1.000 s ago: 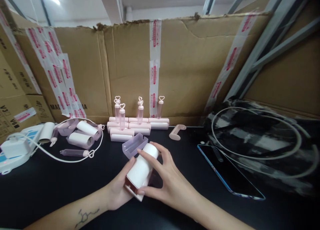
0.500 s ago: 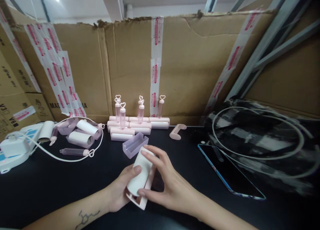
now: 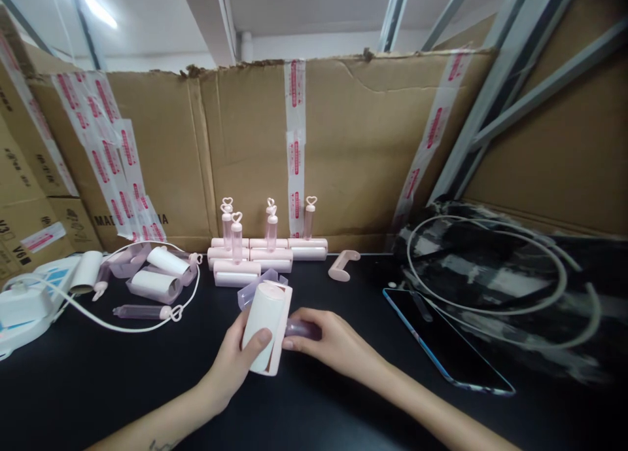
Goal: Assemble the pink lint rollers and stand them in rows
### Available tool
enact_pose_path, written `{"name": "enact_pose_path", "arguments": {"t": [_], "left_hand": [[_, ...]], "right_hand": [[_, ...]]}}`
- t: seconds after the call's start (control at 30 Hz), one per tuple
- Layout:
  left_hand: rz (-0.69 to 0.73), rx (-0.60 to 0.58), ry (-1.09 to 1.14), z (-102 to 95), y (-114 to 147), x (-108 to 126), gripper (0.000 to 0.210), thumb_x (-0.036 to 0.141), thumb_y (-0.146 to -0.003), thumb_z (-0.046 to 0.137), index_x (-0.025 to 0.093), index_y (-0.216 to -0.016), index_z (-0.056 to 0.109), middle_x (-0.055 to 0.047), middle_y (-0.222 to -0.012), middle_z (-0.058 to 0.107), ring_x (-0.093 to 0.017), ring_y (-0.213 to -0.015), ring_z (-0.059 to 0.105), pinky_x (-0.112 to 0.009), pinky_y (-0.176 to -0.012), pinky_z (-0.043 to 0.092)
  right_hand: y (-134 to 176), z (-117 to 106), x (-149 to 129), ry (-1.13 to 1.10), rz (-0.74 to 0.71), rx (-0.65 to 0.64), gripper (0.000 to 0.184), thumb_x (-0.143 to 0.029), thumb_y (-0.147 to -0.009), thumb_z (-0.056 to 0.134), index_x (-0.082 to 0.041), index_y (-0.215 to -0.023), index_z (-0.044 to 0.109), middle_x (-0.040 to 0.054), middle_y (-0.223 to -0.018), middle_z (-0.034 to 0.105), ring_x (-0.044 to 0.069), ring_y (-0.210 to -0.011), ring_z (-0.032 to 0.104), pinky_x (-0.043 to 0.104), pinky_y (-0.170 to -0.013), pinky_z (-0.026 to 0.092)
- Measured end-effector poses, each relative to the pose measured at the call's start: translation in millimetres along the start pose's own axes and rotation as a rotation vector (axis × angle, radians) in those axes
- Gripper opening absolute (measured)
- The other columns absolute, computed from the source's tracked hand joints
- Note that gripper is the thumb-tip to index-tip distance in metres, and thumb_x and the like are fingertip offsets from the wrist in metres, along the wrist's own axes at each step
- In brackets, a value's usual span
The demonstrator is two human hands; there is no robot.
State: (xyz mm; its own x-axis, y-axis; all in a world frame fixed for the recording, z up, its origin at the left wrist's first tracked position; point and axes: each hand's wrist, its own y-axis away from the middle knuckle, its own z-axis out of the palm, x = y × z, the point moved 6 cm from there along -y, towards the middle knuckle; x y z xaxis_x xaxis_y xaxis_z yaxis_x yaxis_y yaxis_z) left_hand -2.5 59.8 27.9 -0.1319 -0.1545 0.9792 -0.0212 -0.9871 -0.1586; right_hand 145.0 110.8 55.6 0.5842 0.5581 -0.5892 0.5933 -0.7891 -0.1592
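My left hand (image 3: 234,354) is wrapped round a lint roller, its thumb across the white paper roll (image 3: 265,320). The roll sits in a pink frame (image 3: 280,330), held tilted above the black table. On the right, my right hand (image 3: 326,338) closes its fingers round the translucent purple handle (image 3: 303,329), which meets the side of the frame. Just behind the roller lies a translucent purple cover (image 3: 250,292), partly hidden by it. Farther back stand several lint rollers (image 3: 238,268) in rows, their heart-topped handles upright. A loose pink frame (image 3: 343,265) lies to their right.
At left lie loose white rolls (image 3: 156,285), purple covers and a loose handle (image 3: 142,312), ringed by a white cable (image 3: 105,323) near a power strip (image 3: 63,277). A phone (image 3: 444,340) and a black plastic bag (image 3: 500,274) are at right. A cardboard wall (image 3: 245,150) stands behind.
My right hand has moved off the paper roll to the handle at the frame's side. The roller has turned more upright and shifted slightly left and up. The camera view has tilted slightly.
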Motion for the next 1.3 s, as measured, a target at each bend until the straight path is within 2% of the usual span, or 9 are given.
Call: {"name": "enact_pose_path", "arguments": {"t": [0.2,0.33,0.43,0.63,0.77,0.9,1.0,1.13,1.3], "left_hand": [[0.104,-0.053,0.014,-8.8,-3.5,20.1,0.042,0.032,-0.076,0.065,0.017,-0.112,0.051,-0.007,-0.104,0.063,-0.025,-0.099,0.057,-0.034,-0.086,0.044],[-0.006,-0.092,0.078,-14.6,-6.8,14.0,0.050,0.031,-0.071,0.070,0.018,-0.113,0.047,-0.007,-0.100,0.064,-0.024,-0.094,0.059,-0.033,-0.081,0.047],[-0.070,-0.055,0.078,-15.6,-8.4,7.9,0.054,0.033,-0.067,0.074,0.018,-0.112,0.047,-0.005,-0.091,0.064,-0.022,-0.085,0.060,-0.031,-0.075,0.049],[-0.120,-0.036,0.020,-6.5,-7.1,9.1,0.051,0.026,-0.064,0.077,0.017,-0.108,0.051,-0.004,-0.092,0.061,-0.020,-0.086,0.058,-0.030,-0.075,0.048],[-0.195,-0.161,0.074,5.9,-1.1,5.1,0.049,0.022,-0.065,0.076,0.017,-0.108,0.054,-0.005,-0.096,0.062,-0.019,-0.088,0.058,-0.028,-0.075,0.047],[-0.307,-0.228,0.166,17.5,6.1,-5.6,0.050,0.021,-0.067,0.075,0.017,-0.113,0.053,-0.005,-0.096,0.063,-0.017,-0.087,0.059,-0.026,-0.075,0.047],[-0.326,-0.254,0.201,25.1,9.3,-11.7,0.052,0.022,-0.068,0.074,0.017,-0.115,0.052,-0.005,-0.098,0.064,-0.018,-0.090,0.060,-0.026,-0.077,0.046],[-0.331,-0.169,0.229,26.5,9.4,-17.6,0.051,0.027,-0.071,0.072,0.018,-0.116,0.049,-0.007,-0.103,0.063,-0.019,-0.091,0.060,-0.028,-0.079,0.046],[-0.277,-0.037,0.189,22.6,4.9,-10.6,0.060,0.027,-0.070,0.073,0.021,-0.121,0.043,-0.008,-0.110,0.060,-0.022,-0.097,0.059,-0.032,-0.082,0.047]], "right_hand": [[3.5,1.1,-2.3,-0.037,0.033,0.043,0.037,-0.055,-0.074,0.061,-0.021,-0.088,0.067,0.0013,-0.081,0.069,0.020,-0.074,0.062,0.025,-0.065,0.042],[6.6,-0.2,-11.0,0.000,0.011,0.045,0.035,-0.053,-0.073,0.062,-0.022,-0.088,0.068,0.0024,-0.086,0.070,0.023,-0.081,0.063,0.026,-0.067,0.042],[9.8,1.8,-16.0,0.030,0.009,0.047,0.035,-0.054,-0.072,0.064,-0.023,-0.086,0.067,0.0026,-0.085,0.070,0.024,-0.081,0.064,0.026,-0.066,0.042],[13.6,5.6,-17.7,0.068,-0.034,-0.027,0.037,-0.054,-0.075,0.059,-0.021,-0.091,0.063,0.0046,-0.086,0.068,0.024,-0.079,0.063,0.028,-0.065,0.043],[11.9,-8.2,-20.1,-0.048,-0.128,0.099,0.054,-0.050,-0.074,0.062,-0.021,-0.118,0.049,0.0058,-0.104,0.062,0.021,-0.090,0.059,0.029,-0.074,0.045],[11.6,-6.2,-25.5,-0.164,-0.203,0.078,0.034,-0.039,-0.084,0.055,-0.022,-0.114,0.053,0.0030,-0.100,0.062,0.016,-0.085,0.059,0.025,-0.071,0.046],[12.6,-2.1,-26.8,-0.186,-0.210,0.104,0.031,-0.035,-0.087,0.052,-0.022,-0.115,0.056,0.0031,-0.096,0.060,0.016,-0.084,0.058,0.025,-0.071,0.045],[11.9,0.4,-27.0,-0.200,-0.216,0.165,0.028,-0.031,-0.091,0.047,-0.022,-0.115,0.059,0.0035,-0.092,0.056,0.015,-0.084,0.057,0.026,-0.077,0.044],[10.1,-6.3,-28.5,-0.179,-0.209,0.248,0.027,-0.029,-0.093,0.043,-0.021,-0.113,0.058,0.0047,-0.094,0.054,0.016,-0.087,0.056,0.027,-0.080,0.044]]}}
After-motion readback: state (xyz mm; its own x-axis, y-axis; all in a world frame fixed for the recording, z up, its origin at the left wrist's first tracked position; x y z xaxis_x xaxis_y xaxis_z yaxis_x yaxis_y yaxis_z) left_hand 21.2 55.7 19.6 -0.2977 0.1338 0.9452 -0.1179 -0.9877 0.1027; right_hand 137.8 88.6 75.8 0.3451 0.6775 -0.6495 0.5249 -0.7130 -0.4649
